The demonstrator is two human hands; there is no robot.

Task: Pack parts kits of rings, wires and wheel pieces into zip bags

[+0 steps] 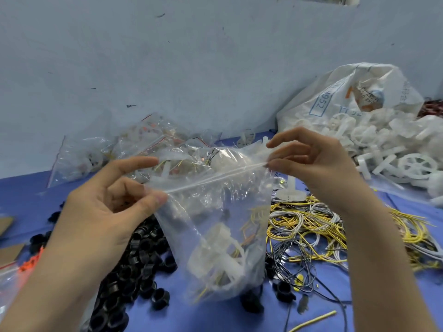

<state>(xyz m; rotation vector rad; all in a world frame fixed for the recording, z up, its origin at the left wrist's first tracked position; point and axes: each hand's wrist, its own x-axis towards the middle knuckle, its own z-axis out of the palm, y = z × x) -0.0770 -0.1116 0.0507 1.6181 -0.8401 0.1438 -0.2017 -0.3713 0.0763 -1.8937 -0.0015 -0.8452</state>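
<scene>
Hands: 2 in view, both raised over the table (pixel 215 318).
Zip bag (pixel 215 226): 1 held, clear, hanging mouth-up between the hands, its zip strip running slantwise from lower left to upper right.
Left hand (pixel 96 212): fingers (pixel 153 200) pinching the left end of the zip strip; the rest loosely curled.
Right hand (pixel 318 168): fingertips pinching the right end of the strip; the upper fingers spread free above it.
Bag contents: 1 white wheel piece (pixel 215 255) near the bottom, plus some thin yellow wires; number not legible through the film.
Black rings (pixel 134 267): 1 loose heap on the table under and left of the bag, too many to count.
Wires (pixel 311 226): 1 tangled heap to the right, yellow, white and black.
Loose wheel pieces (pixel 383 144): 1 heap spilling from 1 white sack (pixel 354 92), far right.
Filled bags (pixel 134 144): 1 pile against the wall (pixel 167 56) behind; count unclear.
</scene>
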